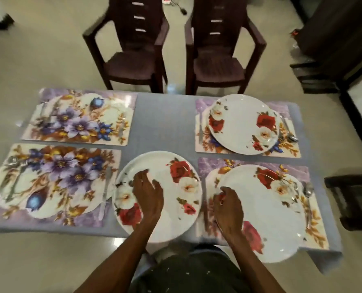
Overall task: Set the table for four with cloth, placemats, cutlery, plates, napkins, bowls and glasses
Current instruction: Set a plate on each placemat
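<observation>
A grey-blue cloth (165,123) covers the table, with four floral placemats on it. The far left mat (80,117) and near left mat (55,182) carry only cutlery, such as a knife (105,191). White plates with red roses lie on the far right mat (241,125) and the near right mat (271,218). A third rose plate (173,208) sits on the cloth at the near edge between the mats. My left hand (148,191) rests on it with relaxed fingers. My right hand (226,206) curls its fingers on the near right plate's left rim.
Two dark plastic chairs (133,49) (218,51) stand at the table's far side. Dark furniture (353,199) stands close to the right end. Spoons lie at the right of the far right mat (290,132) and the near right mat (308,193).
</observation>
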